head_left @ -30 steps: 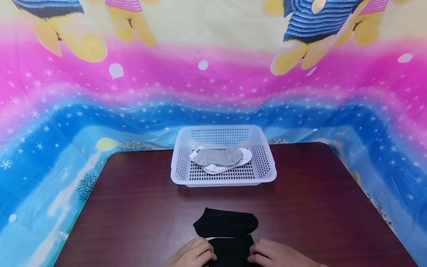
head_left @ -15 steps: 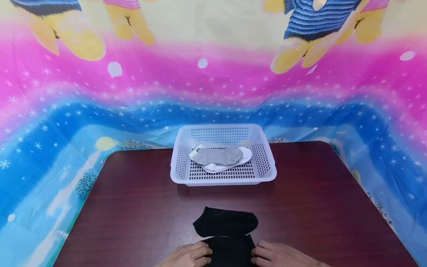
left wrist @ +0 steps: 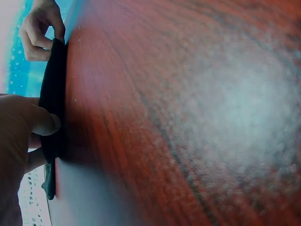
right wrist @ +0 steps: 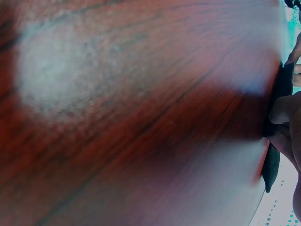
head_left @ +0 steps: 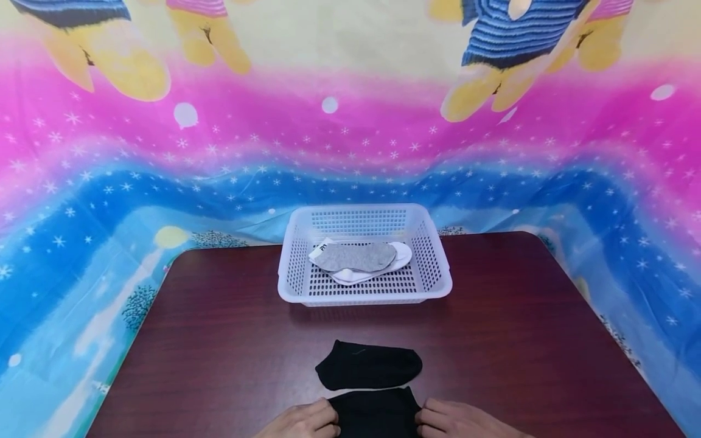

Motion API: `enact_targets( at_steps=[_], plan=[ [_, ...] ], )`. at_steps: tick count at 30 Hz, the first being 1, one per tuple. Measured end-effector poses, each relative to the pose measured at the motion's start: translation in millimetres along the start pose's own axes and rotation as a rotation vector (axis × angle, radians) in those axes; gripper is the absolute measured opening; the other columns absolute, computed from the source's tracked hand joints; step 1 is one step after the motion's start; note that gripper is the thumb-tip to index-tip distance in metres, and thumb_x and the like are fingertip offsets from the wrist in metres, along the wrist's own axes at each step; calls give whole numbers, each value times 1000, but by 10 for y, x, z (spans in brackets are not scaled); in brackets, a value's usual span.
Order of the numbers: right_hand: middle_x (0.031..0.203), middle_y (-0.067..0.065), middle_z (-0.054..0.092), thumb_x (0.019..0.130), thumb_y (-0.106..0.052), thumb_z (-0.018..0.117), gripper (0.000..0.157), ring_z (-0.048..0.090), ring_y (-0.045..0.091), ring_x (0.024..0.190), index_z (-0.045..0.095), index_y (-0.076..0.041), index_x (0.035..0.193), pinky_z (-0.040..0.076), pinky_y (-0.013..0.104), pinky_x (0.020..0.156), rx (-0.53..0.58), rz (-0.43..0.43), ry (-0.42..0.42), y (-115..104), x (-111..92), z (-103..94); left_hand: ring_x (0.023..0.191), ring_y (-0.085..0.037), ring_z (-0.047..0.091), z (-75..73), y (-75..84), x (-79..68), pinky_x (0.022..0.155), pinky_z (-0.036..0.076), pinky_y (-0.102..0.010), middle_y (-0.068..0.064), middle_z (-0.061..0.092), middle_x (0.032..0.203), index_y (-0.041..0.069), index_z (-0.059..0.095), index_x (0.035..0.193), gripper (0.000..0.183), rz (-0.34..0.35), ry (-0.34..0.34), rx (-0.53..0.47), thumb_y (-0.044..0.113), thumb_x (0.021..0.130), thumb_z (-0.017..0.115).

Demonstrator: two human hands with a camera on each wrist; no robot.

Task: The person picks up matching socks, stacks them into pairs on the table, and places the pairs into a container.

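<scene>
Between my two hands, at the bottom of the head view, a black sock (head_left: 378, 415) is stretched flat close over the table. My left hand (head_left: 306, 420) pinches its left edge, thumb on the near side in the left wrist view, where the black cloth (left wrist: 54, 94) shows edge-on. At the opposite edge my right hand (head_left: 451, 418) pinches the cloth between thumb and fingers, also seen in the right wrist view. Just beyond lies a second black sock (head_left: 368, 365), flat, its toe pointing right. The near part of the held sock is cut off by the frame.
A white perforated plastic basket (head_left: 364, 299) stands toward the back of the dark red-brown table (head_left: 219, 322). In it lie a grey sock (head_left: 358, 257) and white socks (head_left: 404, 254). A printed cloth (head_left: 350, 158) hangs behind the table and along its sides.
My left hand has shifted left along with the held sock's left edge, and the right hand slightly right, so the sock is spread wider. The second black sock and basket stay put.
</scene>
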State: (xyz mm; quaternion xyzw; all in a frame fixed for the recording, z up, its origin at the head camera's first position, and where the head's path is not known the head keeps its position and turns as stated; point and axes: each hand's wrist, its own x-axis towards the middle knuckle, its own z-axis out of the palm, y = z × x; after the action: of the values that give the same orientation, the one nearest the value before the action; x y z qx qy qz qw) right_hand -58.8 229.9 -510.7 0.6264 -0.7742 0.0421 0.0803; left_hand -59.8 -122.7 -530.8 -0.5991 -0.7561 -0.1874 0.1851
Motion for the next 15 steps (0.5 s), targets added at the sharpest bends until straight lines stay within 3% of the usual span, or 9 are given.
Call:
enact_targets(
  at_steps=[5, 8, 11, 13, 15],
  plan=[
    [98, -14, 56, 103, -19, 42, 19, 40, -2, 80, 59, -25, 104, 29, 5, 70, -8, -31, 75, 9, 16, 16, 76, 0, 42, 26, -2, 24, 64, 37, -3, 11, 48, 80, 21, 61, 82, 31, 92, -1, 177, 4, 97, 40],
    [97, -13, 56, 103, -17, 40, 22, 42, -1, 80, 61, -23, 104, 31, 8, 72, -18, -35, 145, 4, 15, 31, 73, 0, 41, 51, 10, 21, 61, 35, -3, 11, 48, 78, 21, 61, 82, 32, 101, 31, 185, 3, 97, 39],
    [97, -13, 54, 99, -15, 48, 16, 42, -2, 84, 60, -23, 106, 33, 6, 76, 104, 28, 180, -16, -6, 3, 77, 2, 48, 46, 47, 21, 68, 39, -1, 10, 54, 83, 19, 66, 90, 22, 17, 94, -21, 4, 94, 50],
    [99, -12, 55, 94, -9, 56, 19, 45, -3, 87, 59, -20, 109, 36, 5, 78, 304, 128, 192, -35, -18, -53, 81, 3, 53, 18, 72, 33, 73, 42, -2, 8, 60, 89, 17, 68, 96, 18, -79, 153, -223, 3, 90, 59],
    [98, -11, 55, 91, -4, 59, 25, 47, -5, 85, 57, -20, 110, 41, 6, 73, 536, 295, 178, -48, -30, -148, 81, 4, 56, -33, 102, 55, 72, 46, -4, 5, 63, 91, 13, 70, 99, 17, -239, 203, -449, 2, 87, 65]
  ],
)
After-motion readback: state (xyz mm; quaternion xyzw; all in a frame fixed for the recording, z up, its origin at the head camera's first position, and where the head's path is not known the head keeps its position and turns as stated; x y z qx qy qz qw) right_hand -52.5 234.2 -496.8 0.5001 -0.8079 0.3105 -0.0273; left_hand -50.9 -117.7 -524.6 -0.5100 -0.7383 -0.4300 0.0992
